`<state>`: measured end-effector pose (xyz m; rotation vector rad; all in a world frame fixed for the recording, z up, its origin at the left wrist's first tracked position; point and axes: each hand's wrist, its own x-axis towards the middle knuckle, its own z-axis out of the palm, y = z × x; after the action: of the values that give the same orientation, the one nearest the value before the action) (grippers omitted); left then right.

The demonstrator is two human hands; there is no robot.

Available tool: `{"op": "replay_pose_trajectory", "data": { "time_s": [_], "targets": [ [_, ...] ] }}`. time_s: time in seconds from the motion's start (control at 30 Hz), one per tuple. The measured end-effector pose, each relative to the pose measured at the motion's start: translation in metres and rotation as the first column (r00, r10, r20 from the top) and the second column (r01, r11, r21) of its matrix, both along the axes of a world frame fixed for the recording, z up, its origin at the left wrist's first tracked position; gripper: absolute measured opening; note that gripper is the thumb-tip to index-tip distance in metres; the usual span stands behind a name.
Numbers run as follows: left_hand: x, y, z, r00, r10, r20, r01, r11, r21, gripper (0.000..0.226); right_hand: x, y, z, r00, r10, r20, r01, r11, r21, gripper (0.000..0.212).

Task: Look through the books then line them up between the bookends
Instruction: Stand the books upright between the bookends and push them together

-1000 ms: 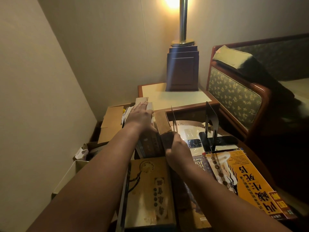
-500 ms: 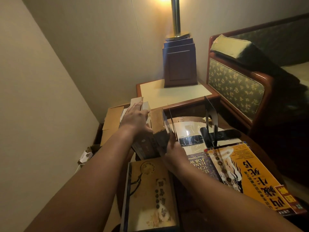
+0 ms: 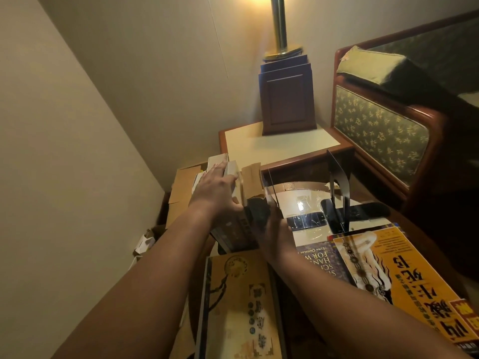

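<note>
A short row of upright books (image 3: 234,229) stands at the left end of the table. My left hand (image 3: 215,189) rests on the row's top edges, fingers stretched forward. The rightmost one, a worn brown book (image 3: 252,180) with a dark spine, leans against a thin bookend (image 3: 271,189). My right hand (image 3: 272,229), blurred, grips that book's near end beside the bookend. A second black bookend (image 3: 338,187) stands apart to the right. Lying flat near me are a tan book (image 3: 238,304), a purple book (image 3: 320,260) and a yellow book (image 3: 414,278).
A glossy sheet (image 3: 303,203) covers the table between the bookends. Behind stands a side table (image 3: 280,145) with a lamp base (image 3: 286,97). An upholstered bench (image 3: 381,128) is on the right. Cardboard boxes (image 3: 182,187) sit low on the left by the wall.
The row of books and the thin bookend have shifted slightly, with both hands staying on them. My right hand has moved up along the brown book's near end.
</note>
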<state>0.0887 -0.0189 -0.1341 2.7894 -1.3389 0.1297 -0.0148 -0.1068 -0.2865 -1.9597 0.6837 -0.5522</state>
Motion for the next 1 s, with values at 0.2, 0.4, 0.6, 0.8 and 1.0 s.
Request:
{"op": "replay_pose_trajectory", "data": {
  "time_s": [0.2, 0.4, 0.6, 0.8, 1.0],
  "targets": [
    [0.001, 0.0, 0.005, 1.0, 0.0, -0.008, 0.001, 0.995, 0.102, 0.078, 0.007, 0.004, 0.004, 0.995, 0.093, -0.047, -0.091, 0.994, 0.056, 0.039],
    [-0.004, -0.018, 0.023, 0.996, -0.08, 0.023, 0.072, 0.966, 0.248, 0.086, -0.007, 0.011, -0.012, 0.992, 0.065, -0.109, -0.045, 0.984, 0.174, 0.037],
    [-0.005, -0.024, 0.011, 0.974, -0.223, 0.042, 0.198, 0.924, 0.327, 0.074, -0.018, 0.001, -0.012, 0.985, 0.137, -0.107, -0.112, 0.97, 0.216, 0.043],
    [-0.006, -0.022, 0.009, 0.974, -0.221, 0.046, 0.204, 0.948, 0.245, 0.053, -0.024, -0.008, -0.006, 0.97, 0.217, -0.106, -0.199, 0.967, 0.158, 0.048],
    [-0.005, -0.022, 0.006, 0.981, -0.189, 0.034, 0.179, 0.966, 0.185, 0.049, -0.059, -0.007, -0.005, 0.988, 0.154, -0.01, -0.154, 0.987, -0.034, 0.03]
  ]
}}
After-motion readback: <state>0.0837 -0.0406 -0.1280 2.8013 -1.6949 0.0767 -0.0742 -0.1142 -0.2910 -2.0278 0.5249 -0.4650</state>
